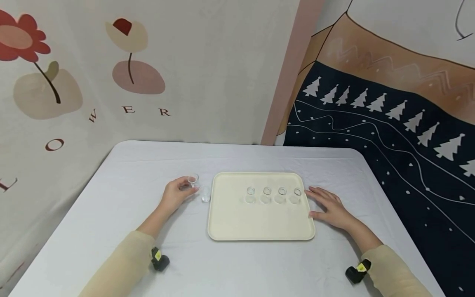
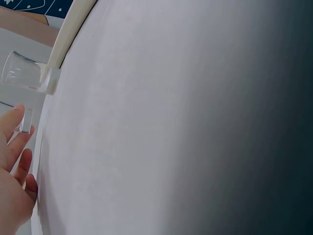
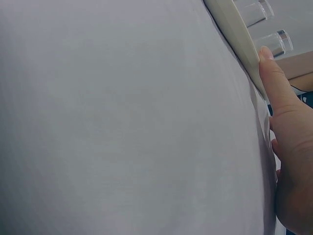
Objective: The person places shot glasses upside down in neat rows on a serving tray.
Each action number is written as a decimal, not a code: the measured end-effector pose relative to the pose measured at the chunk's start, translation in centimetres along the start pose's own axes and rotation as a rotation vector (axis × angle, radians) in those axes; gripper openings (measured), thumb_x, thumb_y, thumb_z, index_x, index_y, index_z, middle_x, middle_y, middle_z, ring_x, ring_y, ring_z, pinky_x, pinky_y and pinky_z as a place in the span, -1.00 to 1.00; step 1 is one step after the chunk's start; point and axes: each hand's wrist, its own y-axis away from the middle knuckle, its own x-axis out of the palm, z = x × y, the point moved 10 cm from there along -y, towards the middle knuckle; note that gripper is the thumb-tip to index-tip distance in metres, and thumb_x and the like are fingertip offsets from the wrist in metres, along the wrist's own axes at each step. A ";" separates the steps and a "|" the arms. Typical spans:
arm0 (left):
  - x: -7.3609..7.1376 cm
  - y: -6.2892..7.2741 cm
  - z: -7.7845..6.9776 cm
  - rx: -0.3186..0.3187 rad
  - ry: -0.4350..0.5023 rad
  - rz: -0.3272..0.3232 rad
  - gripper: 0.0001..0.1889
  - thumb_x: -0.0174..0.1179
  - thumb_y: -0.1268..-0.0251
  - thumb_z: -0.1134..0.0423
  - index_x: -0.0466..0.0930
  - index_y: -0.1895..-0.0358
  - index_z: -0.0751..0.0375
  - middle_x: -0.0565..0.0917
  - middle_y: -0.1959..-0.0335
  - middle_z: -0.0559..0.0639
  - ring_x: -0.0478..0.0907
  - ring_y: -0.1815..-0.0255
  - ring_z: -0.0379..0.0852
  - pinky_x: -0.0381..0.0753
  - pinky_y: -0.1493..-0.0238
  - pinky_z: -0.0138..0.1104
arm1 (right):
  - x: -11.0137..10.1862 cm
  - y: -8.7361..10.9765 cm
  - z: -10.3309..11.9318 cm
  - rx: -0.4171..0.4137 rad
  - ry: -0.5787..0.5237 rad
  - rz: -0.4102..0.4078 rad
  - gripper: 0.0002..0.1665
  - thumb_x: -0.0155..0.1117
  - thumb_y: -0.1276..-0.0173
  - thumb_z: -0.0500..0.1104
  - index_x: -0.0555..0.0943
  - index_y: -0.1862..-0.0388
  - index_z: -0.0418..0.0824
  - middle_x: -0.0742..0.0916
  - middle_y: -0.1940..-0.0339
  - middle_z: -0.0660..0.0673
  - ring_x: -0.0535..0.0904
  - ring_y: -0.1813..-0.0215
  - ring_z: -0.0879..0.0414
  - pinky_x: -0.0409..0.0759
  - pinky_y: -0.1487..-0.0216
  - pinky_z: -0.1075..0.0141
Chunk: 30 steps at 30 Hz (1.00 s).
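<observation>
My left hand [image 1: 179, 192] pinches a small clear shot glass [image 1: 193, 179], mouth up, left of the cream tray [image 1: 237, 229]. In the left wrist view, thumb and finger hold this glass [image 2: 27, 121] near its thick base. Another shot glass [image 1: 205, 194] stands upright on the table between that hand and the tray's left edge. Several shot glasses [image 1: 265, 197] form a row on the tray, apparently mouth down. My right hand [image 1: 330, 208] rests at the tray's right edge, fingers extended. The right wrist view shows its thumb on the rim, close to the end glass [image 3: 274, 45].
A white cloth [image 1: 259, 268] covers the table. Behind it hang a pale flower-print curtain [image 1: 215, 74] and a dark cloth with white trees [image 1: 356, 123]. A black wrist camera [image 1: 160, 260] sits under the left sleeve, another [image 1: 357, 272] under the right.
</observation>
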 end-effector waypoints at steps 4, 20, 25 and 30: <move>-0.3 0.2 -0.4 -0.003 -0.001 -0.002 -0.66 0.41 -0.10 0.31 0.62 0.05 0.34 0.67 0.14 0.21 0.52 0.04 0.08 0.41 -0.05 -0.10 | 0.2 0.0 -0.2 0.011 0.004 0.009 -0.09 0.39 -0.13 0.20 0.32 -0.44 -0.01 0.30 -0.44 -0.27 0.03 -0.45 -0.28 -0.17 -0.30 -0.29; -1.8 1.1 -4.8 0.126 -0.037 -0.070 -0.64 0.41 -0.10 0.31 0.63 0.00 0.28 0.64 0.11 0.14 0.47 0.09 0.02 0.34 0.12 -0.20 | 0.1 -0.1 0.0 0.008 0.010 0.020 -0.08 0.39 -0.14 0.19 0.32 -0.44 -0.04 0.29 -0.44 -0.27 0.02 -0.45 -0.29 -0.17 -0.31 -0.29; -1.7 1.6 -7.0 0.205 -0.025 -0.078 -0.62 0.42 -0.06 0.36 0.63 0.01 0.33 0.63 0.17 0.16 0.46 0.13 0.03 0.33 0.18 -0.27 | 0.1 -0.1 0.0 0.000 0.014 0.017 -0.08 0.39 -0.14 0.18 0.32 -0.43 -0.06 0.30 -0.44 -0.28 0.03 -0.44 -0.29 -0.16 -0.31 -0.29; -1.1 2.0 -8.6 0.267 -0.013 -0.050 -0.63 0.42 -0.05 0.37 0.66 0.01 0.27 0.65 0.17 0.12 0.44 0.13 -0.10 0.35 0.19 -0.21 | 0.1 -0.1 0.0 0.007 0.011 0.020 -0.08 0.39 -0.13 0.19 0.32 -0.44 -0.04 0.29 -0.44 -0.28 0.03 -0.44 -0.29 -0.17 -0.31 -0.28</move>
